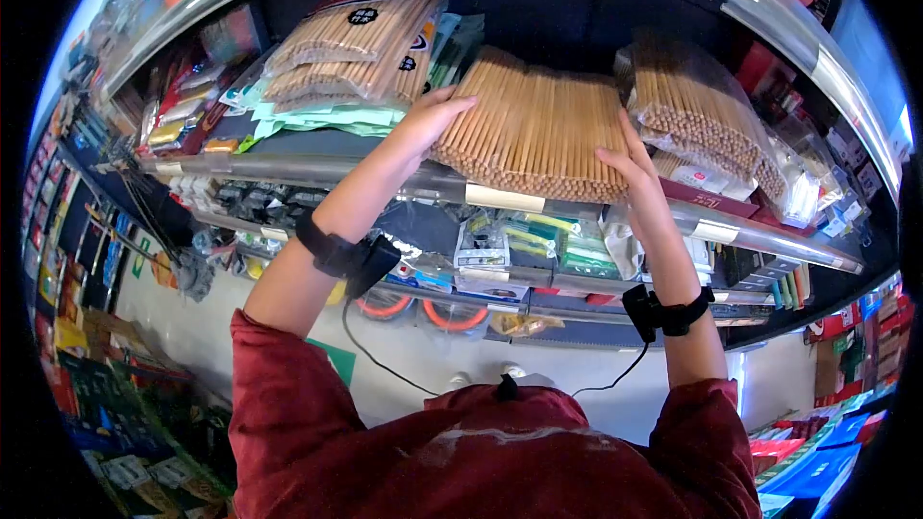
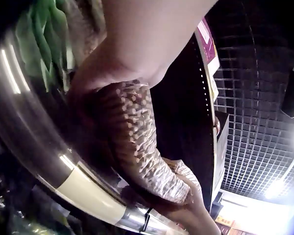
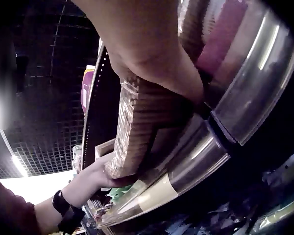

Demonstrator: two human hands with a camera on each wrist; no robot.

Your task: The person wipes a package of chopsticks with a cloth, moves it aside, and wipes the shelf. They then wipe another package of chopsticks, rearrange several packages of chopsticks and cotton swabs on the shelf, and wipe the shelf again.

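Observation:
A wide clear-wrapped pack of wooden chopsticks (image 1: 534, 125) lies across the front of the shelf in the head view, its rounded ends toward the person. The left hand (image 1: 428, 123) grips its left side, thumb on top. At its right side the right hand (image 1: 630, 159) holds it, thumb over the upper face and fingers along the edge. Both wrist views show the pack (image 2: 137, 132) (image 3: 137, 122) between the two hands; most fingertips are hidden there.
Stacked chopstick packs (image 1: 332, 58) lie on the left over green packages (image 1: 327, 119). More chopstick packs (image 1: 697, 106) sit on the right. A metal shelf edge (image 1: 385, 173) with price labels runs below the hands, and lower shelves hold small packaged goods (image 1: 481, 242).

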